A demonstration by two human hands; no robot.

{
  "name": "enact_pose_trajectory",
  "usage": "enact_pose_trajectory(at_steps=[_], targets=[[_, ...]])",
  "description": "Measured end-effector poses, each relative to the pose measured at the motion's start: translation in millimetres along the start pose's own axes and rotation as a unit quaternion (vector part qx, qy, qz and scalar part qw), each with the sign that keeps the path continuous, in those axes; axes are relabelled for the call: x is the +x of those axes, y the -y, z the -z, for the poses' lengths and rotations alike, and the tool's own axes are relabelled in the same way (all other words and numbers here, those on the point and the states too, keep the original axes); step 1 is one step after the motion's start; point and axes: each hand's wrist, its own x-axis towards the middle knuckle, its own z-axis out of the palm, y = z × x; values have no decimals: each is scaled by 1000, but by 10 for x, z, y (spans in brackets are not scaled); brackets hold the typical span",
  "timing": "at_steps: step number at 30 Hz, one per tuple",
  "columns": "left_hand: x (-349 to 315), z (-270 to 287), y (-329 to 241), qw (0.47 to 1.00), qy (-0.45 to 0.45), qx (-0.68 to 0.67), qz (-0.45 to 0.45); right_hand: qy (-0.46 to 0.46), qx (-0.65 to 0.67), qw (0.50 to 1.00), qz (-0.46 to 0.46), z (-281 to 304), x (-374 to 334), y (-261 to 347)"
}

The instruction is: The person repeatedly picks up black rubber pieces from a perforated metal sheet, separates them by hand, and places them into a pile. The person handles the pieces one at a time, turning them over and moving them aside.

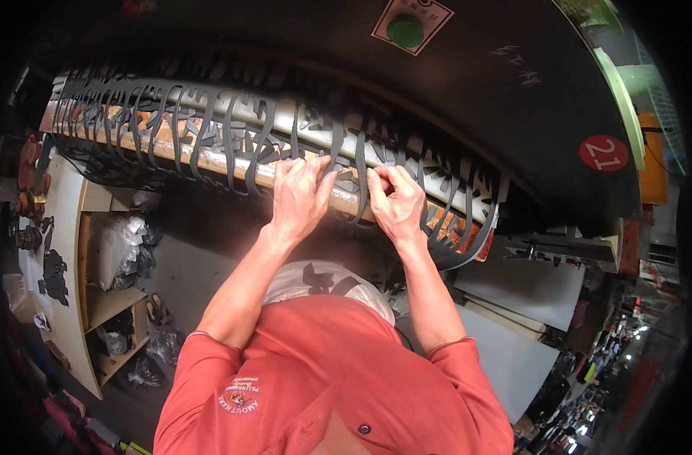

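A long dark sheet with cut-outs (228,144) drapes over the bench's front edge, its thin strips hanging in loops. My left hand (299,193) is closed at one dark strip near the middle, thumb and forefinger on either side of it. Just to the right, my right hand (397,199) has its thumb and fingertips pinched together at the edge of the neighbouring strip. Small dark cut pieces (264,144) lie scattered on the worn brown bench top (187,127), behind and between the strips.
Over the bench hangs a black machine housing with a green button (404,32). To the left stands a wooden shelf (122,307) with plastic bags. A clear plastic bag holding dark scraps (327,280) sits below my hands. Grey panels (513,341) lean at the right.
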Motion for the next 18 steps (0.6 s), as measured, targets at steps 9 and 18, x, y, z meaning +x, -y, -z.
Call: enact_pose_trajectory(at_steps=[9, 18], targets=[[1, 119, 44, 996, 77, -46, 26, -59, -37, 993, 98, 73, 959, -47], [1135, 440, 194, 992, 100, -82, -5, 2, -62, 992, 106, -593, 1518, -217]])
